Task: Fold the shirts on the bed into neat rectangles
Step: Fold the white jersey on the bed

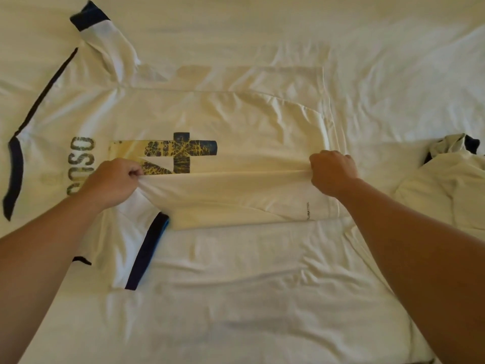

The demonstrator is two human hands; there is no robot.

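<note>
Head view: both hands (111, 181) (333, 173) pinching white shirt's (236, 114) folded-over edge.

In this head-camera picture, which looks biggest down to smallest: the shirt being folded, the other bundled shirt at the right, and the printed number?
1. Shirt being folded, by far the largest.
2. Bundled shirt, partly cut off by the frame edge, so its full size is unsure.
3. Printed number, partly covered by the fold.

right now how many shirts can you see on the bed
2. One white shirt lies spread across the middle, its near side gripped by the left hand and right hand. A second shirt lies crumpled at the right edge, partly cut off. Others may be out of view.
</note>
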